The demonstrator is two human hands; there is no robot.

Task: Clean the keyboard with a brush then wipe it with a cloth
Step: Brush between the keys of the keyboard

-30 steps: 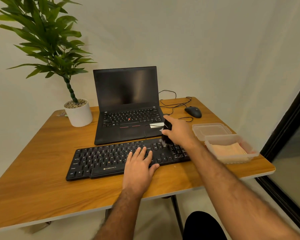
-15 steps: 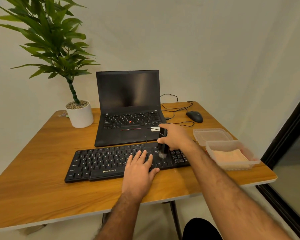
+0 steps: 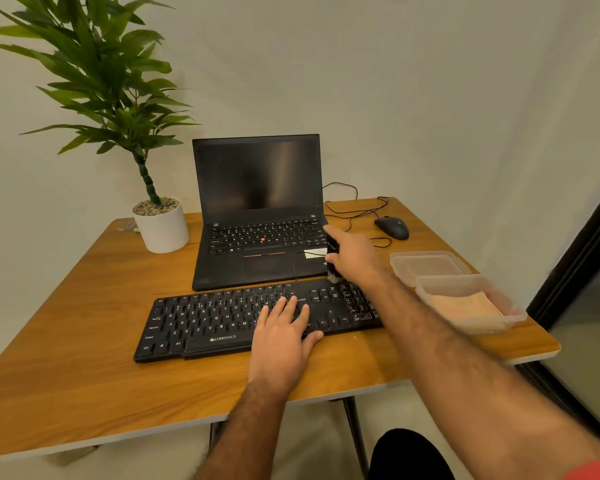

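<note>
A long black plastic keyboard (image 3: 257,318) with white lettering is laid across the wooden tabletop (image 3: 84,358), just in front of an open black laptop (image 3: 257,216). The left hand (image 3: 283,336) is pressed flat on the middle keys, its fingers (image 3: 293,306) extended and slightly spread, nothing being gripped. A small black-handled brush (image 3: 332,263) is clamped in the fingers of the right hand (image 3: 355,259); its pale bristles are pointed down at the rear edge of the keyboard, near the right end, beside the laptop's front corner. Whether the bristles are touching the keys cannot be told. A folded beige cloth (image 3: 465,310) is seen inside a clear plastic container (image 3: 426,294) at the right edge of the tabletop, with a second clear container (image 3: 430,263) just behind it. A black wired mouse (image 3: 392,227) and a green plant in a white pot (image 3: 161,226) are set further back.
</note>
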